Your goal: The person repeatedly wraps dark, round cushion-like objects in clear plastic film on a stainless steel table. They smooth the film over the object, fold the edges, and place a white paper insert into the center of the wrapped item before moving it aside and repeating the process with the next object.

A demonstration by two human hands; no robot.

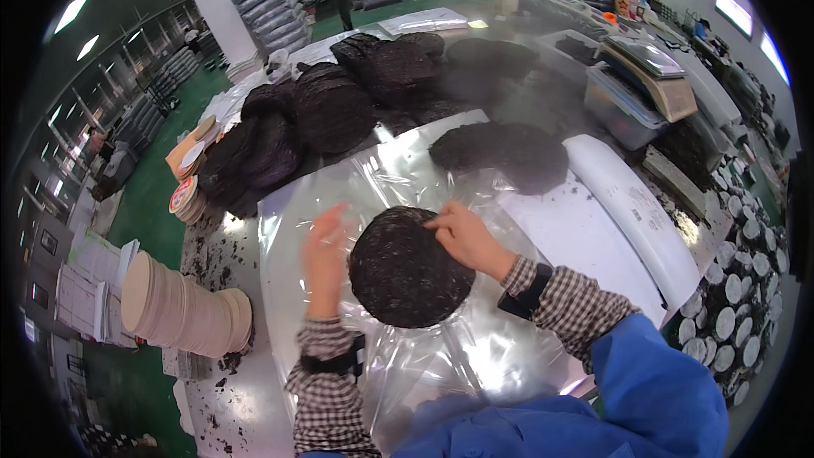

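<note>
A round, flat black disc (410, 276), which looks like dried seaweed, lies on a shiny clear plastic sheet (292, 203) in front of me. My right hand (468, 239) is at its upper right edge, with curled fingers pinching there. On the other side, my left hand (325, 246) is raised just beside the disc's left edge. Motion smears its fingers, so their pose is unclear. Beyond the plastic lies a second dark disc stack (500, 154), partly blurred by haze in the picture.
Large piles of dark discs (332, 106) stand at the far left. A column of pale round cards (182, 301) leans at the left. A rolled white sheet (632, 212) lies at the right, near a clear plastic box (619, 106). Several wrapped rolls (733, 322) stand far right.
</note>
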